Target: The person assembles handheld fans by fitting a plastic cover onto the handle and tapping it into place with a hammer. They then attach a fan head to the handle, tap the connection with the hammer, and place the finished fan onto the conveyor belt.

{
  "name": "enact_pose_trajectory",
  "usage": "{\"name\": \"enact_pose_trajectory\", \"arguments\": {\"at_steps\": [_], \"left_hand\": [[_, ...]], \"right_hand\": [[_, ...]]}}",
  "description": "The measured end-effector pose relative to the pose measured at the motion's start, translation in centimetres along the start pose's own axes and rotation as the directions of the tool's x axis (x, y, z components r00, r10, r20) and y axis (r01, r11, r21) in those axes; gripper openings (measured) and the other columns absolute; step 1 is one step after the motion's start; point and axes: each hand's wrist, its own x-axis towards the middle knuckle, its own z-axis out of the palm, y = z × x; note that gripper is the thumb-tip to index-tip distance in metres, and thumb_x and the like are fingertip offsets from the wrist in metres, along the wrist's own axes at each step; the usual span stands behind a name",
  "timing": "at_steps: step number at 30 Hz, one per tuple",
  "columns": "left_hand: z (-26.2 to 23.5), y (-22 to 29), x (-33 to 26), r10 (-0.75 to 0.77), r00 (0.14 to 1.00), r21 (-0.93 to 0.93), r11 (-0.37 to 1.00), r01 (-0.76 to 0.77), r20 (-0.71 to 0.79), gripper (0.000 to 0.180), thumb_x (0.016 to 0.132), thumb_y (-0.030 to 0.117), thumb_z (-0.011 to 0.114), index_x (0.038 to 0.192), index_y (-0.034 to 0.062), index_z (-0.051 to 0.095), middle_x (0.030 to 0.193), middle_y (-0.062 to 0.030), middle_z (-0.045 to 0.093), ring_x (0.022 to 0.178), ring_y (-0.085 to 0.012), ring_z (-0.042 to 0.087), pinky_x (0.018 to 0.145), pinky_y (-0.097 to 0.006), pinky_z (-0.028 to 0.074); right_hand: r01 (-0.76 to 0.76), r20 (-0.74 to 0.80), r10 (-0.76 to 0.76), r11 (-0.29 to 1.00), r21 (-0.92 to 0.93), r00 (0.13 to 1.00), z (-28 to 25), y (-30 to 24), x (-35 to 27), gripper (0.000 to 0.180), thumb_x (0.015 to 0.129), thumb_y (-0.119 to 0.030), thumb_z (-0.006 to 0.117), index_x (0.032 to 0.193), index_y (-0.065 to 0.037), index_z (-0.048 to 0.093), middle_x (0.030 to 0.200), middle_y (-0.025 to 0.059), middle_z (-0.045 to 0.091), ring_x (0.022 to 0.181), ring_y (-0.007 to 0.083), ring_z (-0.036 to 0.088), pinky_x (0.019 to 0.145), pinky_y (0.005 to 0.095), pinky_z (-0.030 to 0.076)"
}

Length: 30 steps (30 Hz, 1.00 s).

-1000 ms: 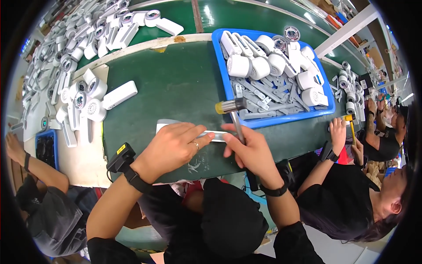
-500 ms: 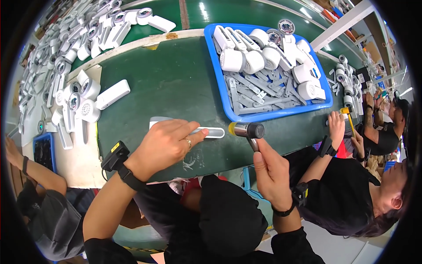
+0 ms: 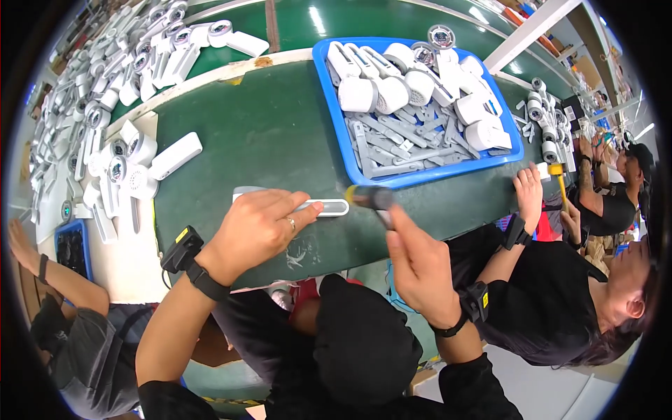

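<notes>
My left hand [image 3: 255, 229] presses flat on a long grey-white plastic part [image 3: 329, 207] lying on the green mat [image 3: 280, 133]. The part's rounded right end sticks out past my fingertips. My right hand [image 3: 418, 262] grips the handle of a small hammer [image 3: 371, 197] with a black and yellow head. The head hovers just right of the part's end, blurred by motion.
A blue tray [image 3: 337, 105] behind holds white housings and grey strips. Several white fan-like parts [image 3: 126, 157] lie piled at the left and along the back. A person on the right rests a hand [image 3: 528, 190] on the mat edge near another hammer [image 3: 558, 175]. Someone else's arm [image 3: 31, 262] is at far left.
My right hand has swung the hammer from over the part out to the right, past its end. My left hand has stayed on the part.
</notes>
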Motion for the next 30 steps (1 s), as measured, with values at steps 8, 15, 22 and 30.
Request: {"name": "enact_pose_trajectory", "arguments": {"at_steps": [8, 15, 22, 30], "left_hand": [[-1.1, 0.1, 0.5, -0.014, 0.999, -0.003, 1.0, 0.014, 0.029, 0.024, 0.081, 0.01, 0.084, 0.105, 0.0093, 0.079, 0.098, -0.007, 0.077, 0.083, -0.0258, 0.075, 0.068, -0.037, 0.06], [-0.9, -0.8, 0.2, -0.05, 0.999, -0.206, 0.977, 0.048, -0.005, 0.03, 0.078, 0.008, 0.087, 0.107, 0.0095, 0.079, 0.103, -0.0085, 0.078, 0.09, -0.0281, 0.076, 0.073, -0.037, 0.06], [-1.2, -0.6, 0.0, -0.033, 0.999, -0.245, 0.969, 0.04, 0.03, 0.036, 0.078, 0.009, 0.087, 0.113, 0.0094, 0.077, 0.108, -0.0101, 0.077, 0.095, -0.0284, 0.076, 0.08, -0.039, 0.06], [-2.7, -0.3, 2.0, 0.007, 0.967, -0.112, 0.993, 0.022, 0.254, 0.033, 0.08, 0.008, 0.079, 0.113, 0.0048, 0.074, 0.105, -0.0083, 0.074, 0.103, -0.0291, 0.07, 0.11, -0.048, 0.05]], "right_hand": [[-0.057, -0.028, 0.063, 0.984, 0.167, 0.998, 1.7, 1.4, 1.7, 0.044, 0.095, -0.017, 0.077, 0.135, -0.003, 0.066, 0.095, 0.0106, 0.072, 0.067, 0.0196, 0.061, 0.065, 0.033, 0.05], [-0.053, 0.022, 0.048, 0.909, 0.413, 0.999, 5.1, 2.0, 3.8, 0.044, 0.087, -0.017, 0.085, 0.126, -0.002, 0.071, 0.101, 0.0089, 0.074, 0.073, 0.0148, 0.062, 0.067, 0.0321, 0.051], [0.012, -0.009, -0.01, 0.966, 0.259, 1.0, 4.8, 1.4, 3.4, 0.03, 0.09, -0.018, 0.082, 0.11, -0.001, 0.069, 0.092, 0.0133, 0.067, 0.076, 0.0282, 0.064, 0.069, 0.0377, 0.051], [-0.028, 0.093, -0.002, 0.948, 0.317, 0.996, 4.9, 2.9, 3.1, 0.039, 0.087, -0.019, 0.086, 0.12, -0.004, 0.071, 0.085, 0.006, 0.067, 0.06, 0.0136, 0.056, 0.055, 0.0322, 0.045]]}}
